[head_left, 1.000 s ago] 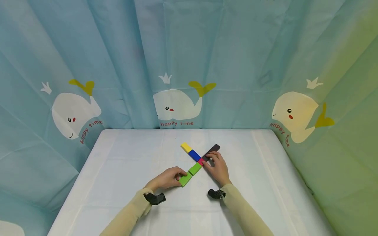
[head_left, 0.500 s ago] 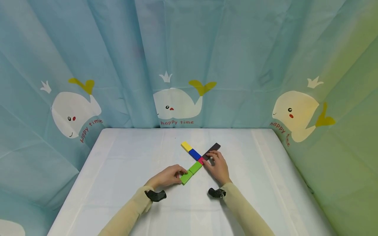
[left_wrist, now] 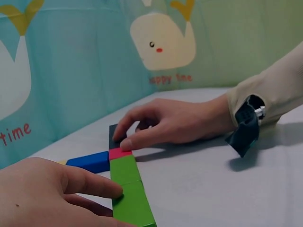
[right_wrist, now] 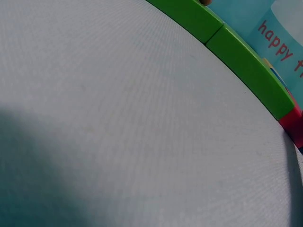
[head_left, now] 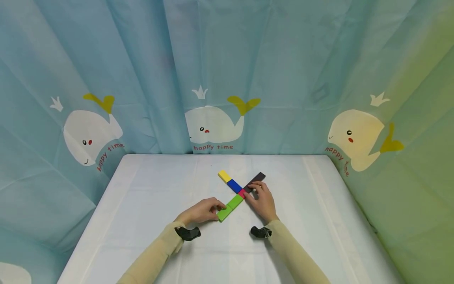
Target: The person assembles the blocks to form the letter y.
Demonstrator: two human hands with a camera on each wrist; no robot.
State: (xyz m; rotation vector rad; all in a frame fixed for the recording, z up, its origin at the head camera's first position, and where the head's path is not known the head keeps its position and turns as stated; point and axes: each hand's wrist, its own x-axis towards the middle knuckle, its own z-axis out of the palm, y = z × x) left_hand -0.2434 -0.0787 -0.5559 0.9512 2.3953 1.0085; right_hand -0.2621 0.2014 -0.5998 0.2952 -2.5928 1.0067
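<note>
Several flat coloured blocks lie on the table in a joined, branching shape. Two green blocks, the nearer point(head_left: 224, 214) and the farther point(head_left: 235, 202), meet end to end. My left hand point(head_left: 200, 212) pinches the nearer green block between thumb and index finger at its left side and end. Past the green pair come a red block point(head_left: 242, 193) and a black strip point(head_left: 259, 176). My right hand point(head_left: 263, 201) rests on them, thumb touching the red block and index finger on the black strip. A blue block point(head_left: 234, 186) and a yellow block point(head_left: 224, 176) branch off to the far left.
The white-covered table point(head_left: 159, 177) reaches back to a blue curtain point(head_left: 291, 79) printed with whales. A green curtain side point(head_left: 425, 197) stands at the right. Each wrist carries a black strap mount, the left mount point(head_left: 188, 233) and the right mount point(head_left: 261, 232).
My left hand has slid the nearer green block slightly up and right, closing the small offset against the farther green block. My right hand has stayed in place.
</note>
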